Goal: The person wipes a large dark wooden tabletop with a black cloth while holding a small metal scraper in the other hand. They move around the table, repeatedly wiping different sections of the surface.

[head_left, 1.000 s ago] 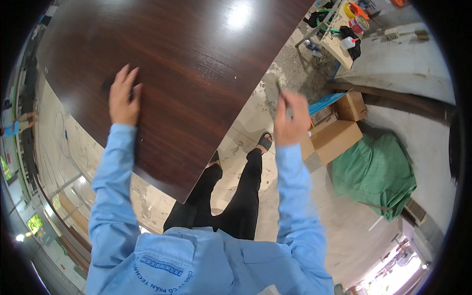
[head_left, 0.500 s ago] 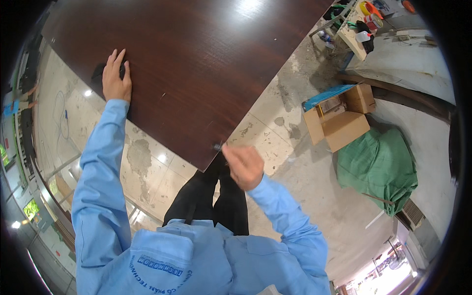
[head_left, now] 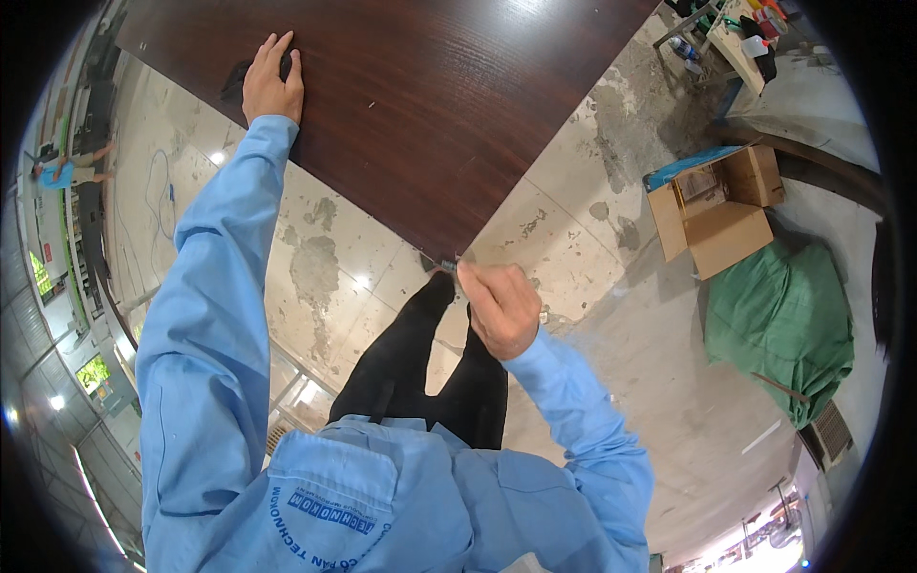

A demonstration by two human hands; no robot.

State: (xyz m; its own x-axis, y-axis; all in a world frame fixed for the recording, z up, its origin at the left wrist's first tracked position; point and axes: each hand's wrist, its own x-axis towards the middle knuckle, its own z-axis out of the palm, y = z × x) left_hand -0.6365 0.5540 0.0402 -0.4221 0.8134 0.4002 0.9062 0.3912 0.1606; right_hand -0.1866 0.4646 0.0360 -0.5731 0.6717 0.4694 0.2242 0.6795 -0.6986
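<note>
Light: bright, overhead.
Glare: white patches on dark wooden panel (head_left: 420, 105) and floor (head_left: 573, 248).
Edges: strong fisheye bending, black rim.
Focus: sharp centrally.

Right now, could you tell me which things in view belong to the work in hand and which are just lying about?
In hand:
- dark wood panel, left hand flat on it
- right hand at the panel's near corner, pinching something small

Lying about:
- open cardboard box
- green sack
- cluttered bench
</note>
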